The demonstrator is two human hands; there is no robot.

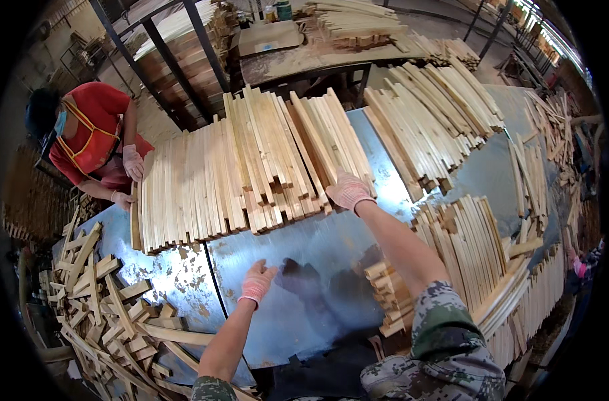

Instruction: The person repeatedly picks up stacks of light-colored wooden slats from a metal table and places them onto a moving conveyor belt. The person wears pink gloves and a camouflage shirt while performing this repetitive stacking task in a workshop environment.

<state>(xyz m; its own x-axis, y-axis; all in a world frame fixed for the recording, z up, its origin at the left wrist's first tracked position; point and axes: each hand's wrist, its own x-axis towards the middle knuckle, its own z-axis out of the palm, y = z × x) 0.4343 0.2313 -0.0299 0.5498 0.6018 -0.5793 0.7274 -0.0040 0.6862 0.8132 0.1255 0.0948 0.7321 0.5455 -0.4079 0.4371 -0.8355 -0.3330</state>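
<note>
My right hand (351,192), in a pale pink glove, grips the near end of a small group of wooden strips (331,137) at the right end of a long row. Its fingers curl over the top and partly hide the strip ends. My left hand (257,281), gloved alike, hovers above the bare metal tabletop (297,321) with fingers apart and nothing in them. The long row of wooden strips (190,180) lies side by side across the table. More strips (261,134) are stacked on its middle part.
A co-worker in a red top (97,117) holds the row's left end with gloved hands. Offcuts (117,314) lie heaped at lower left. Other strip stacks stand at far right (431,110) and beside my right arm (461,234). A metal frame (164,50) rises behind the row.
</note>
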